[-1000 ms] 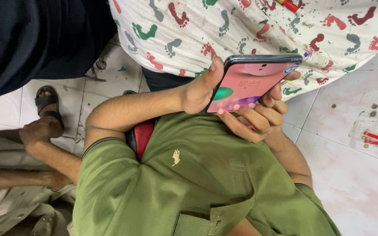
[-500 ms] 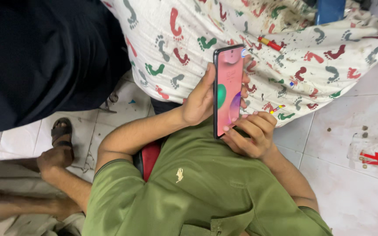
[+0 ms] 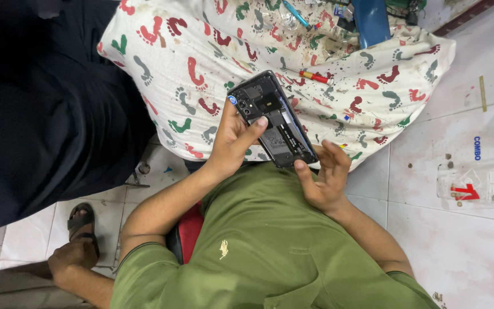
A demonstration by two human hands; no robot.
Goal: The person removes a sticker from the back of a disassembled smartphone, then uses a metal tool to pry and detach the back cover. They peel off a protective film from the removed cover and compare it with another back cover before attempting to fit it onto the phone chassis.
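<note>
Head view, centre of the frame. I see a black slab-shaped smartphone with its back cover off [image 3: 273, 120], held above the lap and in front of a white cloth printed with red, green and grey footprints [image 3: 201, 68] that drapes the worktop across the upper frame. The left hand [image 3: 232, 137] grips the phone's upper end: its thumb lies across the exposed interior while its fingers [image 3: 258, 122] curl round the near edge, pinching the body. The right hand [image 3: 327, 177] supports the lower end, fingers loosely spread, one fingertip touching the bottom corner.

I judge the phone light and rigid, yet fragile in this open state: the bare camera module, shielding plates and battery face outward. The safe hold, I judge, is on the frame edges, as now, not on the exposed parts; the smooth rim may slip.

A red-and-yellow pen-like tool [image 3: 314, 75] lies on the cloth just above the phone, and a blue upright object [image 3: 371, 22] stands at the top. A clear plastic packet [image 3: 475, 186] lies on the tiled floor at right.
</note>
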